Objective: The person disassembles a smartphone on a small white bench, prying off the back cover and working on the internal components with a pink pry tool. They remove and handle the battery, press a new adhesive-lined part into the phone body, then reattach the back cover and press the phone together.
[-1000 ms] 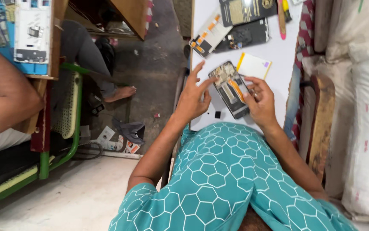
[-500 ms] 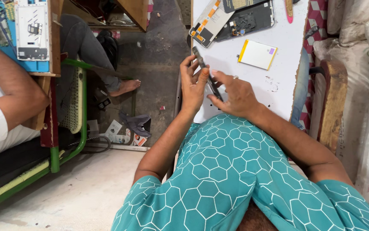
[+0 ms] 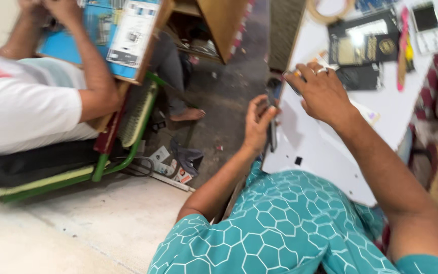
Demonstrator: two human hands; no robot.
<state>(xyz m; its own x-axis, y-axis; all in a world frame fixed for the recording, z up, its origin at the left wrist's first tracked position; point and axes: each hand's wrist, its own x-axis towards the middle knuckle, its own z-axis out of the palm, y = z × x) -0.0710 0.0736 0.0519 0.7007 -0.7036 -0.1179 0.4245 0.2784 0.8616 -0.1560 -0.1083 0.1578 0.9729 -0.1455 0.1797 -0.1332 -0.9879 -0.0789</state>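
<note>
Even, bright daylight fills the scene, the white table point(image 3: 325, 152) near overexposure with glare on the dark glossy box point(image 3: 363, 43), shadows soft and faint, while motion blur smears the whole frame, worst at the left hand point(image 3: 259, 119), right hand point(image 3: 320, 91) and edges.

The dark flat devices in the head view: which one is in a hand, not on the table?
The thin dark device, held edge-on in the left hand at the white table edge. The other dark ones lie flat farther up the table.

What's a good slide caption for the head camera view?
Left hand grips a thin dark phone part beside a white table; right hand reaches over it.
</note>
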